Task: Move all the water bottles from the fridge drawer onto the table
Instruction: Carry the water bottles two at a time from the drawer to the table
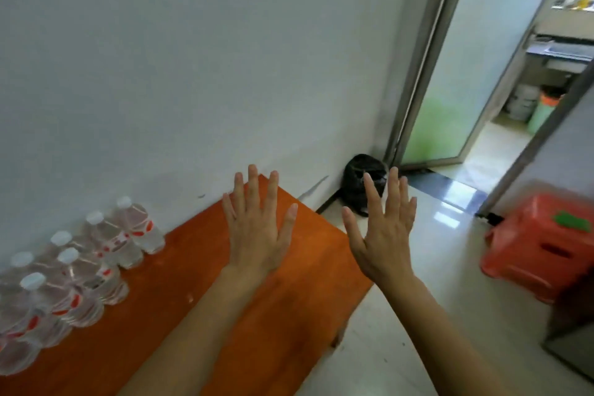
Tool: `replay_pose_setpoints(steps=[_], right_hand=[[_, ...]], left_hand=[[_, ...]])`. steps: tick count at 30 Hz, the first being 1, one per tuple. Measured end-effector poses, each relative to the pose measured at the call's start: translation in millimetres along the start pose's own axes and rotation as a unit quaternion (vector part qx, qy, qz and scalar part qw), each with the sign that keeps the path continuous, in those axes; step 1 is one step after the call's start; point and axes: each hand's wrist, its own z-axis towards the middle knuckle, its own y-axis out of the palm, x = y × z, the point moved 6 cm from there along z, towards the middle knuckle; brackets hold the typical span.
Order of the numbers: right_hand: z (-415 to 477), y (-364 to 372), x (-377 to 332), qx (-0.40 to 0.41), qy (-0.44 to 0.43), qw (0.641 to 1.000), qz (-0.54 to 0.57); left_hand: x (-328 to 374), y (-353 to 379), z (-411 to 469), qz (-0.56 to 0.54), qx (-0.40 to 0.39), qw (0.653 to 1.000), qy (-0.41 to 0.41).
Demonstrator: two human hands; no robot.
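Head view: A person holds both hands up, backs to the camera, at the centre of the frame. The left hand [257, 228] hangs over the far end of the orange table [199, 315], and the right hand [384, 231] is just beside it, past the table's edge and above the pale floor. Each has its fingers straight and spread wide, and neither holds anything.

The water bottles [80, 273] stand upright in a tight cluster at the lower left of the frame, on the table and close against the white wall [160, 58]. They are clear with white caps and red-marked labels. The fridge drawer is not in sight, so it cannot be told whether any bottles remain inside.

With both hands free, the sensible move appears to be a check of the drawer. Any further bottle would sit best upright on the bare orange surface right of the cluster, set down clear of the table's edge and without nudging the standing ones, which would likely topple together.

A black bag [356, 180] slumps in the corner at centre right, beside an open door [450, 74]. A red plastic stool [543, 244] stands at the right edge.
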Motion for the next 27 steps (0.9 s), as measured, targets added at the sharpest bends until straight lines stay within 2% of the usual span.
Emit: replay_pose_setpoints(steps=[3,10,16,21,27], right_hand=[[-28.6,-77.4,85.4,0.032,0.061,0.997,-0.043],[-74.9,-230.7,253.0,0.067,0.177,0.967,-0.173],[-99.8,-308.0,371.3,0.079,0.261,0.931,-0.242],[-104.2,-347.8,447.1,0.068,0.288,0.907,-0.301],[-131.0,-429.0,550.4,0.067,0.342,0.857,-0.38]], left_hand=[[110.5,15.6,-14.3,-0.029,-0.034,0.997,0.07],[331.9,53.8,-24.7,-0.042,-0.053,0.972,0.225],[483.8,103.0,-25.7,-0.083,-0.063,0.934,0.341],[595.0,152.9,-19.2,-0.099,-0.092,0.903,0.409],[756.9,205.9,-34.1,-0.103,-0.145,0.854,0.489]])
